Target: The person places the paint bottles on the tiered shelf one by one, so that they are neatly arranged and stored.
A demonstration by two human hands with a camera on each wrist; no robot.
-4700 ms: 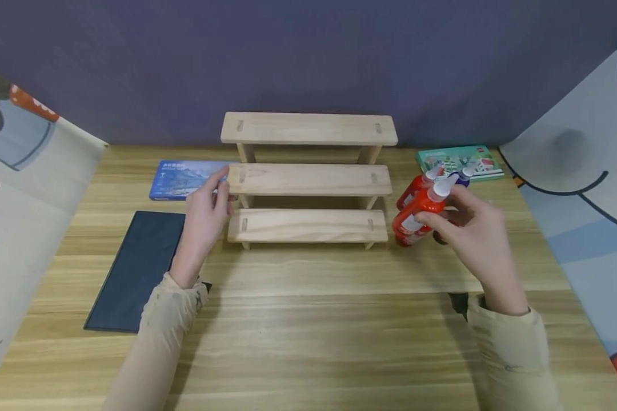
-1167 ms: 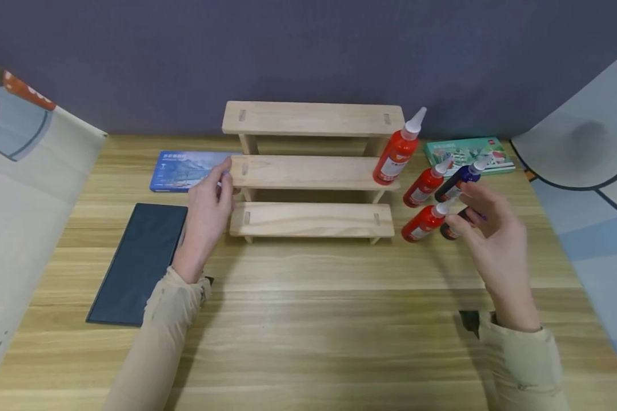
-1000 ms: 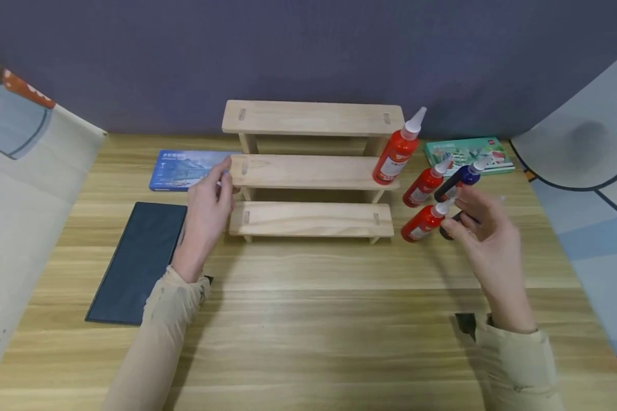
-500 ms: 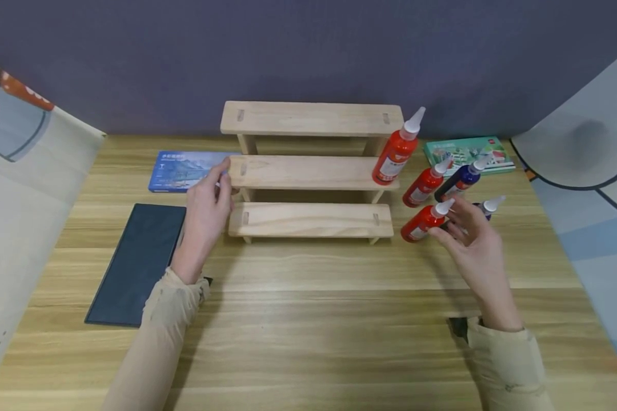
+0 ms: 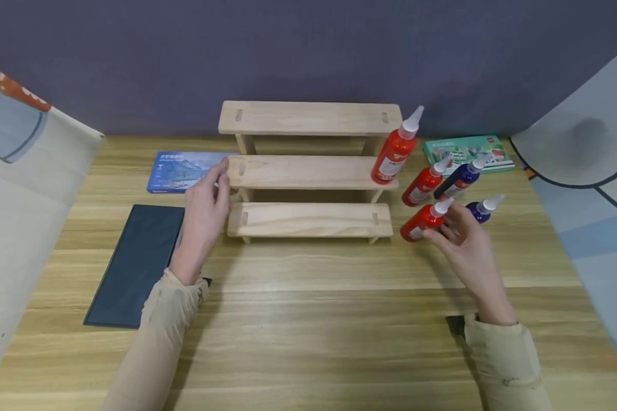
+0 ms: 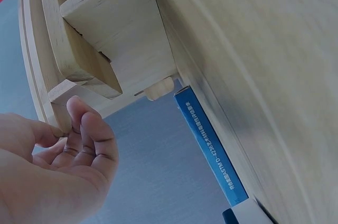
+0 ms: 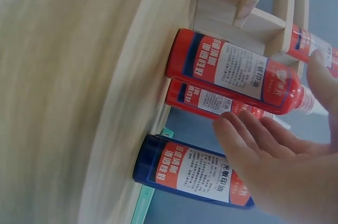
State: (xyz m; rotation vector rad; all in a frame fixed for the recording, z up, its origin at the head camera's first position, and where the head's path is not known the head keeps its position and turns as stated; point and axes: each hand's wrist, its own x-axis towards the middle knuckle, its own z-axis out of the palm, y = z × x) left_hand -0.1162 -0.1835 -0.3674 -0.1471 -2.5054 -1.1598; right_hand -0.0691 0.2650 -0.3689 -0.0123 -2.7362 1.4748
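My left hand (image 5: 205,214) pinches the left end of the middle step of a three-tier wooden stand (image 5: 308,172); in the left wrist view, thumb and fingers meet at the board's corner (image 6: 62,121). On the right, my right hand (image 5: 465,242) is at the front red stamp ink bottle (image 7: 232,71). Its thumb and nearly straight fingers lie on either side of the bottle, which stands upright on the table. A second red bottle (image 5: 422,187) and two dark blue bottles (image 5: 457,181) stand close around it. Another red bottle (image 5: 392,155) stands on the middle step's right end.
A blue box (image 5: 182,171) lies left of the stand, with a dark flat panel (image 5: 133,265) nearer the front. Behind the bottles lies a green box (image 5: 468,153). A dark blue wall (image 5: 308,51) backs the wooden table (image 5: 308,342).
Earlier the right hand gripped a red bottle, which came to stand on the middle step. The right hand has since moved left and closer around the front red bottle. The left hand stays.
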